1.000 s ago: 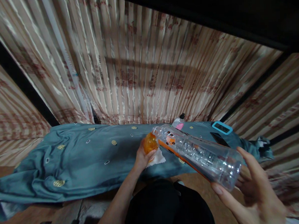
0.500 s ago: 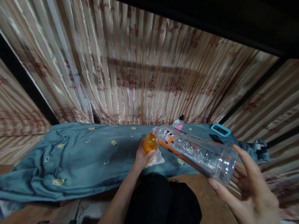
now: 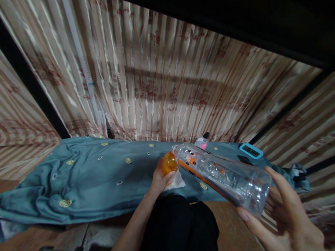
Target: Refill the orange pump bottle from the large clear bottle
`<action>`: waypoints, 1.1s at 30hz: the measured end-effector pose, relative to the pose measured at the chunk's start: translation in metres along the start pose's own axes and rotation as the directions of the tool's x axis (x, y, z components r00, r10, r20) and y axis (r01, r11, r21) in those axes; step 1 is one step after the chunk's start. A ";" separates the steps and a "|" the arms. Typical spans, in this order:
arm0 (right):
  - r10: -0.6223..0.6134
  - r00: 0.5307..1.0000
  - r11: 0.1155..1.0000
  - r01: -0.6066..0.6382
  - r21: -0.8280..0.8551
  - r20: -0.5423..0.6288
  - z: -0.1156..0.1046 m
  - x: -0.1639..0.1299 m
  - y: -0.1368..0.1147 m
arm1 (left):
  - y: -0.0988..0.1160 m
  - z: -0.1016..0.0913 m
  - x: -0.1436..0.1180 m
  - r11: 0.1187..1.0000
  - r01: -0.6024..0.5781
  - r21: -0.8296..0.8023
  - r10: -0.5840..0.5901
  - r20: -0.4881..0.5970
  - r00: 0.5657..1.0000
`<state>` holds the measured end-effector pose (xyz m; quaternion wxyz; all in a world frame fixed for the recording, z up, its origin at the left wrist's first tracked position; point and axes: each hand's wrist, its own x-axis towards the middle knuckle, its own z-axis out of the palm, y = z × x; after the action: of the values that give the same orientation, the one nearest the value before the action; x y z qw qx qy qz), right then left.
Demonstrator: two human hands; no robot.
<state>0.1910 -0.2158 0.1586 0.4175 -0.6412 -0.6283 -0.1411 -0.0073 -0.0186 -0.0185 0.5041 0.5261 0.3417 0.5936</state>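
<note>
Hands: two bare hands reach forward from the bottom of the head view, over a lap in dark clothing.
Right hand: the right hand grips the base of a clear plastic bottle; the thumb lies along the near side and the fingers curl round the far side, clenched on the bottle.
Bottle: it is tilted almost flat, its base low at the right and its neck pointing left and slightly up. An orange band runs along its lower side. It looks empty or nearly so; liquid cannot be made out.
Left hand: the left hand is wrapped around a small orange cup, fingers closed on it. The bottle's mouth sits right at the cup's upper edge.
White cloth: a white cloth lies just beneath the left hand.
Tabletop: a tabletop draped in a wrinkled teal cloth with small gold patches.
Behind the bottle: a small bottle with a pink label stands at the far edge, and a blue-framed device lies to its right.
Backdrop: striped beige curtains hang behind.
</note>
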 end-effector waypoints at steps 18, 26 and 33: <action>0.005 0.999 0.999 -0.007 0.046 0.035 0.002 -0.007 0.023 | 0.000 0.000 -0.002 0.999 0.043 0.018 -0.042 -0.036 0.998; 0.010 1.000 0.997 -0.012 0.078 0.030 0.003 -0.007 0.024 | -0.001 0.001 -0.002 0.998 0.046 0.034 -0.044 -0.055 0.998; 0.028 0.999 0.997 -0.030 0.077 0.021 0.005 -0.005 0.024 | 0.001 0.002 -0.002 0.999 0.038 0.028 -0.037 -0.059 0.998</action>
<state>0.2102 -0.2121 0.1437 0.4377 -0.6351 -0.6279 -0.1044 -0.0061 -0.0214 -0.0177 0.4971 0.5094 0.3748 0.5941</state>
